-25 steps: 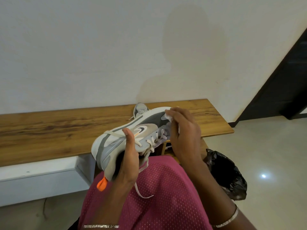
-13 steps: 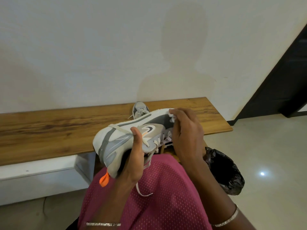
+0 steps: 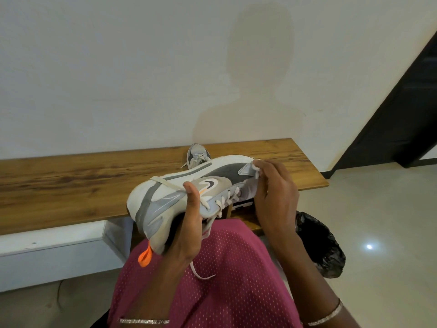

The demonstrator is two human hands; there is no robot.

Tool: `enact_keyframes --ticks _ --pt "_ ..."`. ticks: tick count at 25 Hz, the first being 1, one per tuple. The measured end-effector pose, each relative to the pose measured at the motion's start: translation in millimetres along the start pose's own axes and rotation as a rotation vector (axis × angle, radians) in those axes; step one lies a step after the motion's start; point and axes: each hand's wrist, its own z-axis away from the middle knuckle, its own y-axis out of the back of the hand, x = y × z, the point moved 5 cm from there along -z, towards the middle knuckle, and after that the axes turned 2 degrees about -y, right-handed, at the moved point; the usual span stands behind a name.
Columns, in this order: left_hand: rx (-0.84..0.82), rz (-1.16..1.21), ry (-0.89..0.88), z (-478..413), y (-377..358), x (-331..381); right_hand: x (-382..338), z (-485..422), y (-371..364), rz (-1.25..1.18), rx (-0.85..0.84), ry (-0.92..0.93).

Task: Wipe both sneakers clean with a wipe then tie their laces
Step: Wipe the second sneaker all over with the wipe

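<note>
At the desk point(image 3: 71, 185) front edge, left hand point(image 3: 186, 233) fingers clamp the tilted grey sneaker point(image 3: 165, 197); right hand point(image 3: 274, 197) fingers pinch a wipe point(image 3: 256, 169) against its toe. The second sneaker point(image 3: 197, 154) sits behind, mid-desk.

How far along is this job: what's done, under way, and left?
Done: nothing visibly finished. In hand: the left hand holds one sneaker on its side over the lap while the right hand presses a wipe against its toe end. Left: this sneaker's laces hang untied; the second sneaker sits on the bench, laces loose, and whether it was wiped cannot be told.
</note>
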Motion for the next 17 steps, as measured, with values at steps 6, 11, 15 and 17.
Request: enact_keyframes --ticks 6,11,15,17 --pt "0.007 -0.019 0.020 2.9 -2.6 -6.6 -44.8 18.2 -16.1 -0.049 -0.120 0.219" --pt "-0.008 -0.024 0.016 1.0 5.0 -1.4 -8.2 -0.6 -4.3 0.107 -0.024 0.141" --pt "0.030 -0.039 0.013 -1.6 7.2 -3.7 8.6 -2.2 -3.2 0.091 -0.011 -0.033" --pt "0.007 -0.077 0.012 -1.6 2.3 -9.7 -14.1 4.7 -6.7 0.044 0.003 0.008"
